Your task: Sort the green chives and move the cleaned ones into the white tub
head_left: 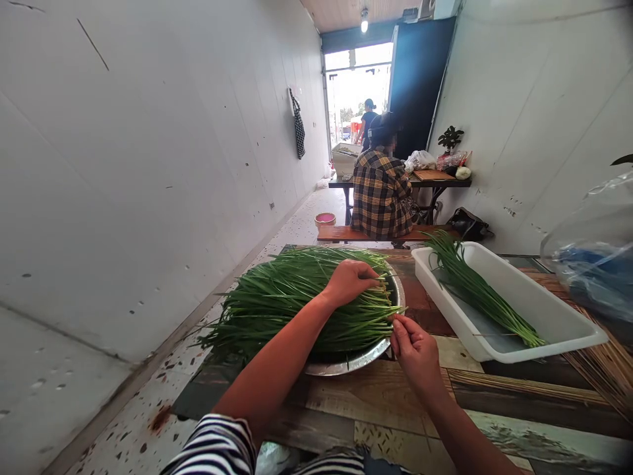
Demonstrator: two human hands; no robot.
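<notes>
A large heap of garlic chives (287, 290) fills a round metal basin (361, 361) on the wooden table, leaves to the left and pale stem ends to the right. My left hand (349, 282) reaches across the heap, its fingers closed on stem ends near the far right rim. Lower down, my right hand (416, 348) pinches the tips of some stems at the basin's right edge. Right of the basin, a white plastic tray (554, 351) holds a smaller bundle of chives (487, 300), lying slantwise with its stem ends toward me.
Thin straw-like sticks (601, 363) lie at the table's right, below a clear plastic bag (593, 257). Ahead, a person in a plaid shirt (378, 191) sits on a bench (336, 233) at another table. Another person (366, 122) stands by the doorway. A pink-lined bucket (325, 219) is on the floor.
</notes>
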